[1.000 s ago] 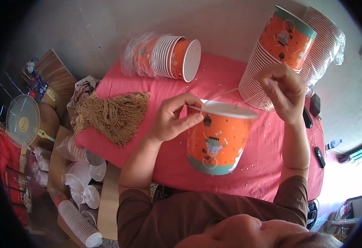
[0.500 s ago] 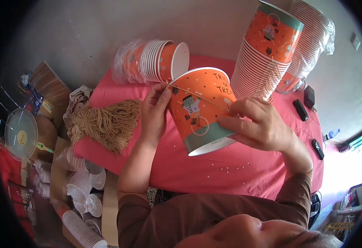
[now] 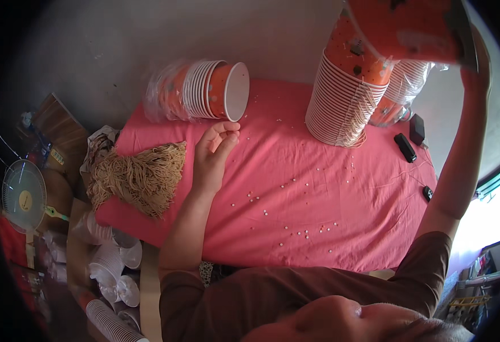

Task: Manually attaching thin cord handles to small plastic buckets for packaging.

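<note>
My right arm is raised at the upper right, where my right hand point(image 3: 480, 62) holds an orange paper bucket point(image 3: 412, 31) by its green end; most of the fingers are hidden. The bucket is held high, in front of a tall upright stack of white-rimmed paper buckets point(image 3: 341, 102) with strings hanging down its side. Over the pink cloth, my left hand point(image 3: 213, 151) has its thumb and fingertips drawn together in a pinch. Anything between them is too small to make out. Just beyond it, a plastic-wrapped row of orange buckets point(image 3: 218, 88) lies on its side.
A bundle of tan strings point(image 3: 141, 176) lies at the left of the pink-covered table point(image 3: 250, 182). Small white bits are scattered over the cloth. Dark devices point(image 3: 405, 148) and a cable lie at the right edge. Clear plastic cups point(image 3: 110, 262) and a fan point(image 3: 24, 196) stand lower left.
My right hand has carried the bucket from the middle of the table up to the upper right. My left hand has let go of it and stays near the lying row.
</note>
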A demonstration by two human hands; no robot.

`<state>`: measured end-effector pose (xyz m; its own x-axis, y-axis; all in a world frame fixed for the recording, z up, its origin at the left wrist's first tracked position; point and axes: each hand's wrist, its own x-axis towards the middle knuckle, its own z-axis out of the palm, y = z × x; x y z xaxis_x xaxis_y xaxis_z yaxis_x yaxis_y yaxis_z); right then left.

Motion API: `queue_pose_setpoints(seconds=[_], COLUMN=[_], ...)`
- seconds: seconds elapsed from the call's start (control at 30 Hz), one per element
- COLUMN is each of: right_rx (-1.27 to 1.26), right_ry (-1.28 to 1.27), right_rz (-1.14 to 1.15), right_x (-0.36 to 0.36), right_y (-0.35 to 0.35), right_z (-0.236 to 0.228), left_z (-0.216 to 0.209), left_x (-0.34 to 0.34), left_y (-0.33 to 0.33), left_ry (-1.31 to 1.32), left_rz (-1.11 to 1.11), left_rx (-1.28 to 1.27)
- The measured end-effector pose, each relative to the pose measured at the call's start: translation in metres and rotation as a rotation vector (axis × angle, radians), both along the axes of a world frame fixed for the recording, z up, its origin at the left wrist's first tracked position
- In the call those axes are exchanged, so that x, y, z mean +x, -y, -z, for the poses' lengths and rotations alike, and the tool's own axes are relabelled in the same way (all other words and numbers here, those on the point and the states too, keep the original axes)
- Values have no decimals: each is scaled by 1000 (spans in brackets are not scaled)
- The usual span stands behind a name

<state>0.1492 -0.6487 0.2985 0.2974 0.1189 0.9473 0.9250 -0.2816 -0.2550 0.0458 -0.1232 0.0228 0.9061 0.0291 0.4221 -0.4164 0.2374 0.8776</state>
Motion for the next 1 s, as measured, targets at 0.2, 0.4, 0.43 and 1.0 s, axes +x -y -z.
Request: queue_pose_setpoints(seconds=[0.2,0.4,0.43,1.0], right_rx=[187,117,90,-238], right_ry=[-291,-653,-714,-1036], right_rz=[394,458,447,389], right_x=[-16,60,69,114], right_y=[-145,-94,-89,-52], right_z=[-18,-29,-28,8], left_z=[11,10,10,9], left_x=[-4,2,2,3], left_y=[-9,-2,-3,2], left_ry=[-78,46,48,85], left_rz=[-68,-76,-81,-54], left_rx=[49,159,180,241])
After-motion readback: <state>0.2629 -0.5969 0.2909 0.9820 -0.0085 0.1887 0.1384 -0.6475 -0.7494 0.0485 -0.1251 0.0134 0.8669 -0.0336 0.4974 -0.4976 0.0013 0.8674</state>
